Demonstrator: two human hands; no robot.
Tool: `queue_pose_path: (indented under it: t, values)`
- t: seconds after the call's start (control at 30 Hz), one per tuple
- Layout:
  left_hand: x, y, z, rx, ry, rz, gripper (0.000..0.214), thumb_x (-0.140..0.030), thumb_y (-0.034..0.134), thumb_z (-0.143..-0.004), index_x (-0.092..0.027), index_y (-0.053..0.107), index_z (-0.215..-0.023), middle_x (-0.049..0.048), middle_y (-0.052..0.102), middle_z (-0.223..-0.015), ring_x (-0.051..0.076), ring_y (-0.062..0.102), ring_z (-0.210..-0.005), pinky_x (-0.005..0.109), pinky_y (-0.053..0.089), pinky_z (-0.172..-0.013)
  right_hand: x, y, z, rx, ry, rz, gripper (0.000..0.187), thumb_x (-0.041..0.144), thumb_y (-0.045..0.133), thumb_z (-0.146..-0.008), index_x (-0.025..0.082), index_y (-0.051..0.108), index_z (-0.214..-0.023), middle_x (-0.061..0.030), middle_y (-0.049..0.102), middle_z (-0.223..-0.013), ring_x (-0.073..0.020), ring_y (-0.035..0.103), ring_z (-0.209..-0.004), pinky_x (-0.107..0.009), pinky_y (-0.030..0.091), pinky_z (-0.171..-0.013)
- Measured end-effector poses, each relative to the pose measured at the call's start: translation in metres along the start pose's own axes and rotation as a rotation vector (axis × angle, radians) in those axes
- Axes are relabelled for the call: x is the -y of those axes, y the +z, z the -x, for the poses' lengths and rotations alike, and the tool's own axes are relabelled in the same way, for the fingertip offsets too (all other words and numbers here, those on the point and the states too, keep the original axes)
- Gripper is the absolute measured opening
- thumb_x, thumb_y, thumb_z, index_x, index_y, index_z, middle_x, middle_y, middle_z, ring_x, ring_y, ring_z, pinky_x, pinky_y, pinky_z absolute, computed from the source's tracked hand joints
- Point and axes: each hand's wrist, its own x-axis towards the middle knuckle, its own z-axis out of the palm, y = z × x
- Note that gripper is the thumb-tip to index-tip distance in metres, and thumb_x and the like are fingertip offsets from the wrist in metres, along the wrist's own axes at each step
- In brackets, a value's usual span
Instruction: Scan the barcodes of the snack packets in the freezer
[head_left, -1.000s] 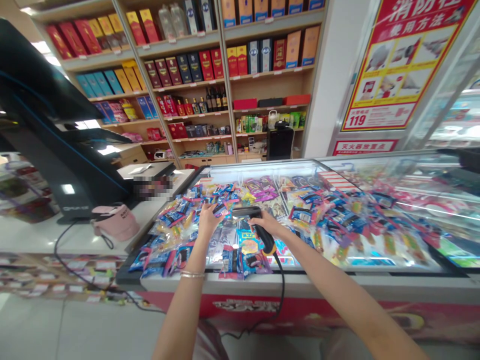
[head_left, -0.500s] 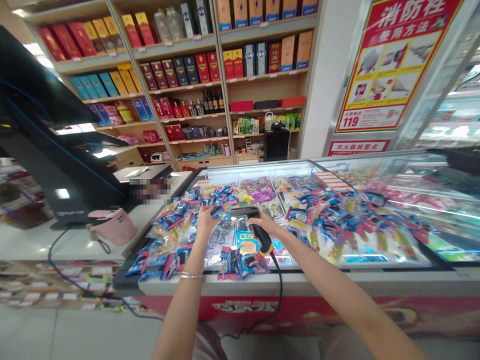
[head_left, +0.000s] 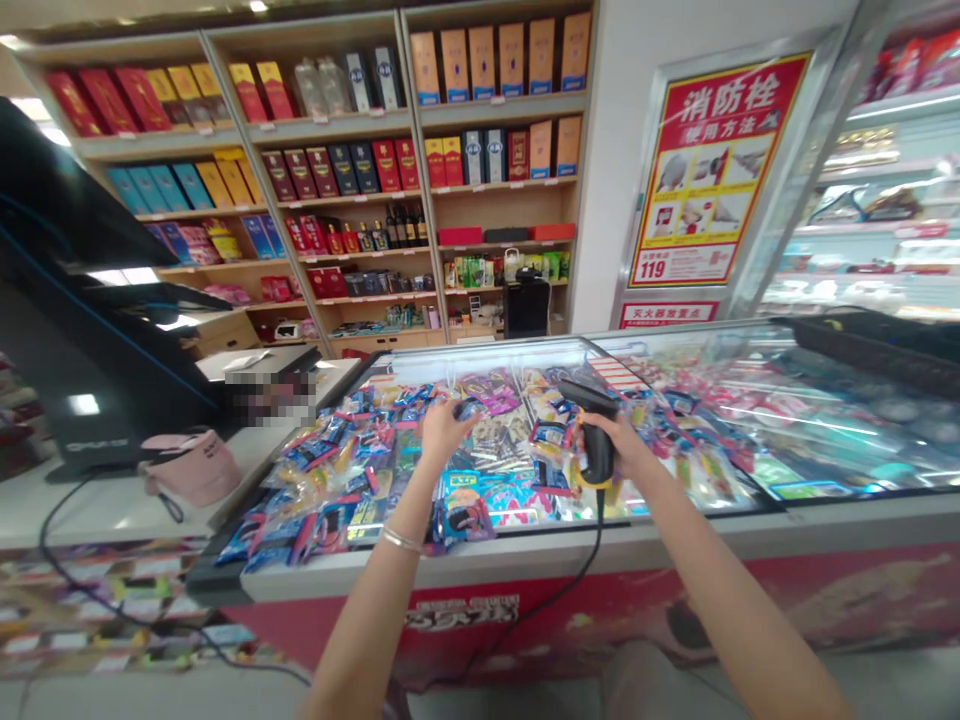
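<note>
My left hand is over the middle of the freezer's glass top, its fingers closed on a small dark-blue snack packet that shows only in part. My right hand grips a black handheld barcode scanner with a yellow ring near the bottom of its handle. The scanner's head points left, above the packets. A loose heap of blue-and-pink snack packets covers the left of the glass, and another group of packets lies right of the scanner. Close to my left wrist rests a blue packet by the front edge.
Left of the freezer is a white counter with a black checkout screen and a pink cup-shaped container. The scanner's cable hangs down the freezer front. A black tray sits far right; shelves of boxed goods stand behind.
My right hand has carried the scanner to the right, away from my left hand, and its head now points left over the packets. The camera view has turned slightly right and up.
</note>
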Motion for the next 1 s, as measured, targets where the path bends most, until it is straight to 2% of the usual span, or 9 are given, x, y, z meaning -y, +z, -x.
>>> queue_pose_path:
  t: [0.07, 0.13, 0.23, 0.37, 0.47, 0.67, 0.8, 0.9, 1.0]
  values:
    - [-0.041, 0.017, 0.002, 0.021, 0.049, 0.038, 0.044, -0.049, 0.063, -0.075, -0.019, 0.067, -0.107, 0.0085, 0.066, -0.100, 0.025, 0.058, -0.101, 0.034, 0.044, -0.090, 0.008, -0.028, 0.009, -0.085, 0.024, -0.002, 0.017, 0.024, 0.069, -0.066, 0.017, 0.060, -0.079, -0.0037, 0.066, -0.063, -0.0143, 0.058, -0.046, -0.026, 0.050, -0.045]
    - [-0.077, 0.038, 0.007, 0.034, 0.080, 0.093, 0.047, -0.051, 0.062, -0.076, -0.018, 0.065, -0.110, 0.0104, 0.066, -0.106, 0.026, 0.057, -0.104, 0.035, 0.043, -0.092, 0.011, -0.054, 0.017, -0.132, 0.127, -0.022, 0.014, 0.024, 0.066, -0.067, 0.016, 0.061, -0.078, -0.0050, 0.065, -0.059, -0.0154, 0.057, -0.045, -0.027, 0.050, -0.043]
    - [-0.113, 0.070, 0.020, 0.056, 0.089, 0.161, 0.049, -0.049, 0.054, -0.083, -0.018, 0.059, -0.119, 0.0120, 0.063, -0.114, 0.026, 0.056, -0.109, 0.037, 0.041, -0.096, 0.007, -0.085, 0.025, -0.179, 0.246, -0.070, 0.010, 0.024, 0.061, -0.070, 0.014, 0.062, -0.072, -0.0047, 0.060, -0.051, -0.0139, 0.054, -0.042, -0.025, 0.048, -0.041]
    - [-0.130, 0.102, 0.042, 0.120, 0.162, 0.127, 0.058, -0.049, 0.049, -0.086, -0.018, 0.045, -0.134, 0.0152, 0.052, -0.133, 0.031, 0.047, -0.121, 0.045, 0.036, -0.102, -0.007, -0.108, 0.029, -0.293, 0.180, -0.088, 0.007, 0.020, 0.064, -0.069, 0.015, 0.062, -0.066, -0.0024, 0.058, -0.050, -0.0095, 0.050, -0.040, -0.019, 0.045, -0.039]
    - [-0.129, 0.111, 0.052, 0.129, 0.204, 0.099, 0.061, -0.046, 0.048, -0.087, -0.017, 0.038, -0.139, 0.0157, 0.044, -0.141, 0.032, 0.040, -0.128, 0.046, 0.033, -0.105, -0.015, -0.114, 0.027, -0.289, 0.215, -0.069, 0.014, 0.026, 0.067, -0.070, 0.015, 0.061, -0.065, -0.0012, 0.056, -0.047, -0.0095, 0.049, -0.038, -0.019, 0.043, -0.036]
    - [-0.127, 0.113, 0.057, 0.104, 0.223, 0.113, 0.058, -0.044, 0.043, -0.089, -0.019, 0.035, -0.141, 0.0148, 0.043, -0.142, 0.030, 0.039, -0.129, 0.045, 0.033, -0.107, -0.017, -0.113, 0.021, -0.340, 0.223, -0.024, 0.011, 0.023, 0.069, -0.067, 0.015, 0.062, -0.065, -0.0029, 0.060, -0.050, -0.0104, 0.050, -0.037, -0.020, 0.044, -0.036]
    - [-0.129, 0.110, 0.056, 0.149, 0.191, 0.131, 0.061, -0.047, 0.045, -0.087, -0.019, 0.035, -0.141, 0.0160, 0.040, -0.144, 0.031, 0.036, -0.132, 0.049, 0.027, -0.110, -0.016, -0.112, 0.021, -0.341, 0.275, -0.002, 0.013, 0.024, 0.068, -0.068, 0.016, 0.061, -0.062, -0.0022, 0.057, -0.046, -0.0104, 0.049, -0.036, -0.020, 0.042, -0.034]
    - [-0.125, 0.092, 0.043, 0.174, 0.143, 0.163, 0.072, -0.056, 0.049, -0.083, -0.021, 0.030, -0.143, 0.0176, 0.032, -0.149, 0.034, 0.031, -0.136, 0.056, 0.021, -0.110, -0.010, -0.106, 0.020, -0.324, 0.253, 0.034, 0.012, 0.024, 0.067, -0.068, 0.017, 0.060, -0.061, -0.0025, 0.057, -0.047, -0.0113, 0.050, -0.037, -0.022, 0.044, -0.035]
    - [-0.103, 0.053, 0.020, 0.086, 0.144, 0.174, 0.068, -0.053, 0.051, -0.083, -0.020, 0.034, -0.141, 0.0165, 0.031, -0.150, 0.031, 0.031, -0.137, 0.051, 0.024, -0.111, 0.001, -0.085, 0.016, -0.253, 0.268, 0.044, 0.014, 0.029, 0.064, -0.072, 0.018, 0.060, -0.065, -0.0014, 0.053, -0.045, -0.0127, 0.050, -0.037, -0.025, 0.046, -0.037]
